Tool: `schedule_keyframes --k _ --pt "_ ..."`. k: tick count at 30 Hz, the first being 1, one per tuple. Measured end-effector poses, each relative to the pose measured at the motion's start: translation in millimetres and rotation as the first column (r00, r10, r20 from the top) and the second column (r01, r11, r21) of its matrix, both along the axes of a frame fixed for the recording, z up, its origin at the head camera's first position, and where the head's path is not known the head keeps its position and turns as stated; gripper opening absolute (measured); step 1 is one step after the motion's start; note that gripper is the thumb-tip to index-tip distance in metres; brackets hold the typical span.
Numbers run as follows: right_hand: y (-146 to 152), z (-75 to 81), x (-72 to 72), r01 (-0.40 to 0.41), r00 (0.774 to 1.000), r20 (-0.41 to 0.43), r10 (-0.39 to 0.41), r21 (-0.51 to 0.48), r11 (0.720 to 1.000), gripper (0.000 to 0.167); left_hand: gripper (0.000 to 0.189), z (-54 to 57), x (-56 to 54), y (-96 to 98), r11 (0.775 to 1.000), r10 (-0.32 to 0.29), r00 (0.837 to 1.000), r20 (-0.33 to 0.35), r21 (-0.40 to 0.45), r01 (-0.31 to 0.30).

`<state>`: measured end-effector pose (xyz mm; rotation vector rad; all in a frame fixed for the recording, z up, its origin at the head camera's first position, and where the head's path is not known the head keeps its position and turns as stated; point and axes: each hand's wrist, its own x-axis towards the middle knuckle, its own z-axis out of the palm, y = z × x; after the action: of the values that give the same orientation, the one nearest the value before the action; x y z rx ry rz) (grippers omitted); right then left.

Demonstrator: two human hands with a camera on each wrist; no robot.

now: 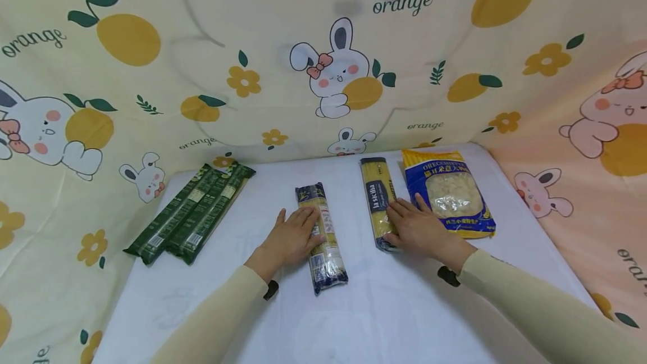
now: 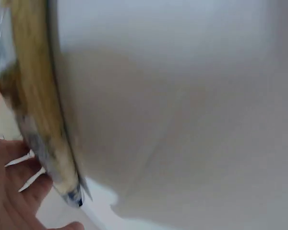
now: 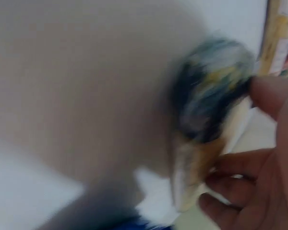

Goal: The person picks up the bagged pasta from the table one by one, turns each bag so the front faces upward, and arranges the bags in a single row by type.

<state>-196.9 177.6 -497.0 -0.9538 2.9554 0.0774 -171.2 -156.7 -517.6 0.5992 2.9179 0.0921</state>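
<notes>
Two green packets [image 1: 212, 215] lie slanted side by side on the white table [image 1: 151, 308], far enough off that only a wide sweep would knock them. Next, the left hand [image 1: 290, 237] rests spread over the clear navy-ended packet [image 1: 331, 240], fingers and thumb on its top (how hard they press, I cannot tell). Slick film could let it skid or pivot if the push is off-centre. Right of that lies the la Sicilia packet [image 1: 375, 192], the right hand [image 1: 419, 229] resting loosely on its nearer half; weight on that end could twist it, or crack the pasta inside. Furthest right is the orecchiette bag [image 1: 455, 192], so close to the outer finger that a sideways slip could drag it.
</notes>
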Motion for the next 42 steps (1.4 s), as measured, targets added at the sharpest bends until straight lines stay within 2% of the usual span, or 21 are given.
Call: schedule_keyframes --k 3,5,10,14,19,23,26,30,34,36,39,40,42 --pt "-10.9 3.2 8.7 -0.033 0.993 -0.110 0.030 -0.018 0.999 0.052 0.061 2.9 -14.1 -2.0 1.000 0.014 0.997 -0.077 0.004 -0.014" --pt "-20.7 2.9 15.8 -0.064 0.981 -0.184 0.054 -0.048 0.997 0.044 0.057 5.1 -24.9 -1.7 0.999 0.038 0.995 -0.095 0.004 -0.038" --pt "-51.0 -4.6 36.1 -0.163 0.951 -0.286 0.120 -0.131 0.978 0.049 0.057 11.9 -53.5 3.7 0.995 0.099 0.990 -0.103 -0.020 -0.102" --pt "-74.7 -8.6 53.1 -0.243 0.938 -0.293 0.186 -0.172 0.955 0.054 0.058 13.3 -73.9 9.2 0.990 0.132 0.985 -0.110 -0.029 -0.136" --pt "-91.5 -12.0 69.3 -0.291 0.942 -0.224 0.251 -0.170 0.941 0.057 0.072 6.9 -91.7 14.9 0.983 0.168 0.984 -0.066 -0.058 -0.172" --pt "-93.3 -16.8 73.3 -0.291 0.945 -0.203 0.257 -0.157 0.944 0.057 0.081 1.6 -99.5 19.1 0.978 0.199 0.980 -0.027 -0.063 -0.201" --pt "-91.8 -20.1 71.0 -0.286 0.942 -0.229 0.246 -0.159 0.945 0.056 0.082 0.4 -102.5 22.4 0.974 0.220 0.975 -0.015 -0.048 -0.220" --pt "-91.0 -22.9 67.0 -0.282 0.935 -0.266 0.234 -0.159 0.946 0.060 0.084 2.3 -102.2 24.1 0.970 0.244 0.970 -0.009 -0.014 -0.244" --pt "-91.1 -25.6 62.4 -0.244 0.945 -0.256 0.205 -0.130 0.961 0.067 0.086 4.9 -102.8 21.4 0.964 0.264 0.964 -0.036 0.014 -0.264" --pt "-91.2 -26.7 59.4 -0.207 0.956 -0.234 0.175 -0.119 0.971 0.070 0.087 7.7 -104.3 18.5 0.966 0.259 0.963 -0.076 0.032 -0.257" --pt "-91.1 -27.2 55.0 -0.142 0.972 -0.204 0.116 -0.118 0.983 0.074 0.083 16.5 -105.9 15.4 0.975 0.220 0.958 -0.186 0.076 -0.209" --pt "-91.2 -27.2 53.6 -0.123 0.976 -0.194 0.098 -0.121 0.985 0.075 0.080 20.5 -106.1 15.2 0.979 0.201 0.952 -0.230 0.091 -0.185" --pt "-91.8 -26.3 51.5 -0.085 0.983 -0.172 0.063 -0.123 0.989 0.076 0.073 28.8 -105.8 16.2 0.985 0.161 0.931 -0.329 0.120 -0.128"
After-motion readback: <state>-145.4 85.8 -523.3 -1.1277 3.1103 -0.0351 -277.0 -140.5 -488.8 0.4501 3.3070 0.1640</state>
